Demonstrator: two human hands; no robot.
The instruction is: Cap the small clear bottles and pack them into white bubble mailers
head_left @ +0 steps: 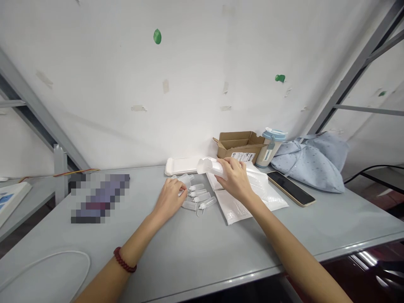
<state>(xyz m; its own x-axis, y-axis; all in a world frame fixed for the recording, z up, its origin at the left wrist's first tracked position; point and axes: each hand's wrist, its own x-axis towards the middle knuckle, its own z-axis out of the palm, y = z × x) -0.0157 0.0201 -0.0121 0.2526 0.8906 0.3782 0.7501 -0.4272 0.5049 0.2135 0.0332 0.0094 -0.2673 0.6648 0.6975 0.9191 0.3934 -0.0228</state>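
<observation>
My left hand (169, 198) is closed on a small clear plastic dropper bottle (185, 180) at the edge of a cluster of several like bottles (200, 197) lying on the grey table (202, 244). My right hand (234, 176) grips a white foam bag (211, 166) lifted off the table, its open end pointing left toward the bottle. Under the right hand lie white padded envelopes (235, 211). A red bead bracelet (123, 261) is on my left wrist.
A white tray (179, 166) sits by the wall. Behind the right hand stand an open cardboard box (240, 145) and a lidded cup (271, 147). A phone (290, 188) and a blue cloth bag (311, 162) lie to the right. A white cable (47, 261) loops at front left.
</observation>
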